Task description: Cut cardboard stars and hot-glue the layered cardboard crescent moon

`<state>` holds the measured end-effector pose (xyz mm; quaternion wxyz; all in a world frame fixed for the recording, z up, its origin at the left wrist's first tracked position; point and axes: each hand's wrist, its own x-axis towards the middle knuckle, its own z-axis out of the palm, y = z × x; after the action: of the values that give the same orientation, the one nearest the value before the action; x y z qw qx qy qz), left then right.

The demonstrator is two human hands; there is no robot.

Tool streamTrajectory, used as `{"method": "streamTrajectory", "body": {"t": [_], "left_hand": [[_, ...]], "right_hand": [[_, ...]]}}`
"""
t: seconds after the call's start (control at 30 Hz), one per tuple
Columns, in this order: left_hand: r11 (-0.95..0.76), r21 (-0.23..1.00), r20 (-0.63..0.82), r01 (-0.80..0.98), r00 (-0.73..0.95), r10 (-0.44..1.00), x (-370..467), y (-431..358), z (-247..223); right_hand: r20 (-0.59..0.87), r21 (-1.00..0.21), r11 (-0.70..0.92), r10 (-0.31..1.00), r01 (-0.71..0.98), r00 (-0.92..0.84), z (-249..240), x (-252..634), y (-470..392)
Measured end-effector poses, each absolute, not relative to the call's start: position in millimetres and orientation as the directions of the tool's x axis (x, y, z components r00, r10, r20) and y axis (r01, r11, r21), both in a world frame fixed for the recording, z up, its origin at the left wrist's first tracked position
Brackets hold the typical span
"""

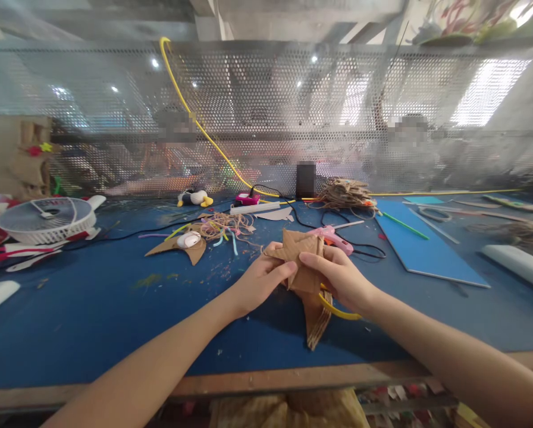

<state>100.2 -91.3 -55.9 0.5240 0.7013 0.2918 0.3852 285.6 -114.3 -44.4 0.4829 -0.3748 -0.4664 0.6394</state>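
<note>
Both hands hold a folded brown cardboard piece (303, 252) over the front middle of the table. My left hand (263, 278) grips its left side, thumb laid across the front. On the right side, my right hand (343, 274) pinches it, thumb pressed on the face. A pointed, layered cardboard part (316, 318) hangs below; whether it is joined to the held piece I cannot tell. A yellow curved strip (340, 312) sticks out beneath my right hand. Just behind that hand lies a pink glue gun (335, 239), partly hidden by the fingers.
Twine and coloured strips (226, 227) lie left of centre beside a cardboard cutout (165, 248). A white fan (47, 220) lies far left. Right stand a blue board (427, 249) with a green pencil (404, 224) and scissors (435, 214). A perforated metal screen (266, 119) closes the back.
</note>
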Motion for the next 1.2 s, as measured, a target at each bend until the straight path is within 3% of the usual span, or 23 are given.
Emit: {"method": "streamTrajectory", "body": {"t": [0.2,0.33,0.67,1.2], "left_hand": [[-0.164,0.985,0.164,-0.042,0.494,0.854,103.8,-94.2,-52.1],[-0.194,0.979,0.2,-0.056,0.413,0.889,101.3,-91.0,-53.3],[-0.072,0.984,0.13,-0.162,0.387,0.913,103.5,-94.3,-55.3],[-0.322,0.941,0.259,0.109,0.383,0.887,97.6,-96.5,-48.5]], "right_hand": [[-0.051,-0.954,-0.118,0.969,-0.275,-0.241,-47.3,283.8,-114.9],[-0.078,-0.958,-0.147,0.96,-0.248,-0.27,-48.1,285.1,-112.8],[-0.025,-0.95,-0.13,0.938,-0.284,-0.345,-46.0,283.8,-116.3],[-0.007,-0.956,-0.104,0.943,-0.274,-0.334,-51.2,282.3,-114.7]]}}
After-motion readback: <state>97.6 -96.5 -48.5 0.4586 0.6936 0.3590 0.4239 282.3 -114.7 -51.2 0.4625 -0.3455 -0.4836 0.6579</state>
